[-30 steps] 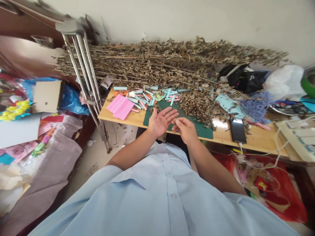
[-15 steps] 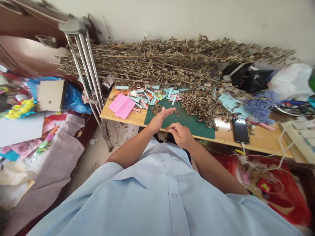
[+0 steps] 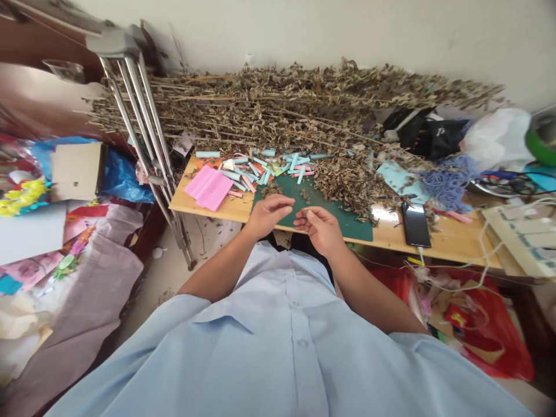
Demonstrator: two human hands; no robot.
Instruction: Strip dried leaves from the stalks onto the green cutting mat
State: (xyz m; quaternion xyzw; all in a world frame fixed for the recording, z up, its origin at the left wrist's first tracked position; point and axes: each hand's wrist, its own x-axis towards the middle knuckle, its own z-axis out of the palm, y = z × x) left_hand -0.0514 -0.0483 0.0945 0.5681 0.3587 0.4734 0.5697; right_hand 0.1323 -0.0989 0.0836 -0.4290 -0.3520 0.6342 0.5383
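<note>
Over the front edge of the green mat (image 3: 355,230), my left hand (image 3: 268,215) is held with its fingers stretched and slightly curved, thumb apart. Nothing shows in it. Close by on the right, my right hand (image 3: 322,229) pinches thumb against fingers; whatever lies between them is too small to name. The hands do not touch. A small clump of crumbled dried leaf (image 3: 271,189) rests on the mat beyond my left hand. Past my right hand lies a heap of dried leaves (image 3: 345,186).
Long dried leafy stems (image 3: 260,104) line the wall. Small blue and pink paper rolls (image 3: 243,171) and pink paper sheets (image 3: 209,188) lie on the table. A phone (image 3: 416,225) sits right, plugged into a cable. Crutches (image 3: 145,127) lean at the left.
My left hand has dropped slightly and turned, its fingers now curving toward the right hand. My right hand has rolled so its pinched fingertips show. The view has shifted slightly right.
</note>
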